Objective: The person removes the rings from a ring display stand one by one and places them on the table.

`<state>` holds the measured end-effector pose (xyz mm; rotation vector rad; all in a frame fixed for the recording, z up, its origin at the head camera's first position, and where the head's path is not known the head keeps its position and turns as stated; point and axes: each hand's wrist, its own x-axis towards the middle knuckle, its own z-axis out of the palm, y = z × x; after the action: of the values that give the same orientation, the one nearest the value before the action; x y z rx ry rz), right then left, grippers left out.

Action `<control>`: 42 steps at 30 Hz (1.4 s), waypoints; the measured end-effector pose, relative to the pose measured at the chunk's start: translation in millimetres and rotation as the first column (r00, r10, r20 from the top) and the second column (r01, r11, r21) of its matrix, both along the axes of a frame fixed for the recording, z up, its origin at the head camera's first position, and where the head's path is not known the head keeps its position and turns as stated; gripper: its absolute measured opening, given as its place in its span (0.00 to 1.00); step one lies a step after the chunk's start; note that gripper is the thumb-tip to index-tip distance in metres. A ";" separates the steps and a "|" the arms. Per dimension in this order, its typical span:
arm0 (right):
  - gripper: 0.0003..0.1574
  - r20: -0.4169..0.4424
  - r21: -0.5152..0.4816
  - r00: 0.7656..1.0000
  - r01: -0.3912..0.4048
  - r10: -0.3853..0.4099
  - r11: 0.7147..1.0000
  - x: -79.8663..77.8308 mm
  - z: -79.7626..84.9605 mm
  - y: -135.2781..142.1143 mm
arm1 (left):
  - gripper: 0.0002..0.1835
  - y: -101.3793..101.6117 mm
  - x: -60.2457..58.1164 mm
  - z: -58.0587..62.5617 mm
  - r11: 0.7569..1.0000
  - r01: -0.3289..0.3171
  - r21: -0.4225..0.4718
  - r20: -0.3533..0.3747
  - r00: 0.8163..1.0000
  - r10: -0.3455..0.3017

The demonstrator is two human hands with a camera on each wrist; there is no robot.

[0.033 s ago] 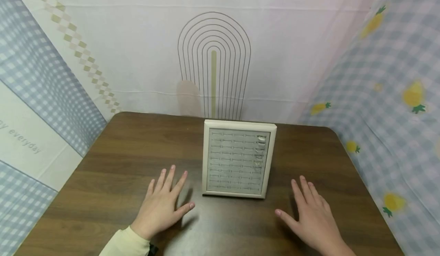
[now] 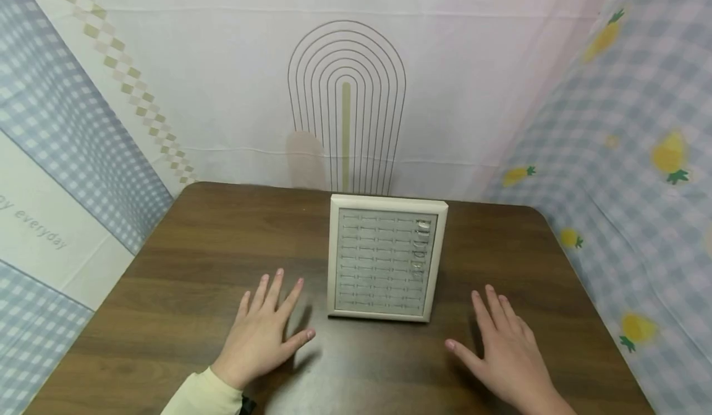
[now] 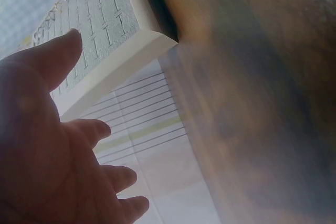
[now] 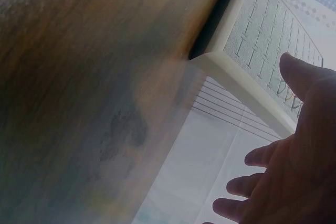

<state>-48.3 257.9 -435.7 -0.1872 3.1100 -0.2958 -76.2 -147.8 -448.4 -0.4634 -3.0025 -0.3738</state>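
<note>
A ring display board [image 2: 381, 260] with a cream frame and grey slotted face stands upright, leaning slightly back, at the middle of the table. Several silvery rings [image 2: 421, 242] sit in the upper slots of its right-hand column. To its left is my left hand [image 2: 258, 334], palm down with fingers spread and nothing held. My right hand [image 2: 506, 350] lies spread the same way to the board's lower right. Both wrist views show the thumbs overlapping the board, while the head view shows each hand apart from it.
The brown wooden table [image 2: 183, 279] has rounded far corners. Behind it hangs a white cloth [image 2: 222, 81] printed with arches. Checked cloths close off both sides, the right-hand cloth [image 2: 612, 205] bearing pineapples.
</note>
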 end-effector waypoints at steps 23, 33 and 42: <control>0.58 -0.313 -0.071 0.946 -0.110 0.082 0.991 -10.0 4.2 -9.1 | 0.47 -0.4 -25.9 -5.0 0.901 0.009 0.433 0.085 0.995 -0.051; 0.41 -0.547 -0.091 0.827 -0.207 0.125 0.974 -38.2 37.0 -22.0 | 0.44 17.2 -39.4 -24.3 0.667 -0.060 0.742 0.281 0.932 -0.229; 0.28 -0.522 -0.109 0.845 -0.203 0.118 0.973 -69.4 60.0 -40.3 | 0.40 33.4 -49.2 -26.6 0.575 -0.124 0.809 0.310 0.920 -0.238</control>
<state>-117.6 217.6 -375.8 -0.6290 3.5552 -0.5817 -125.5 -114.4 -475.0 -0.4035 -2.6562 -1.9617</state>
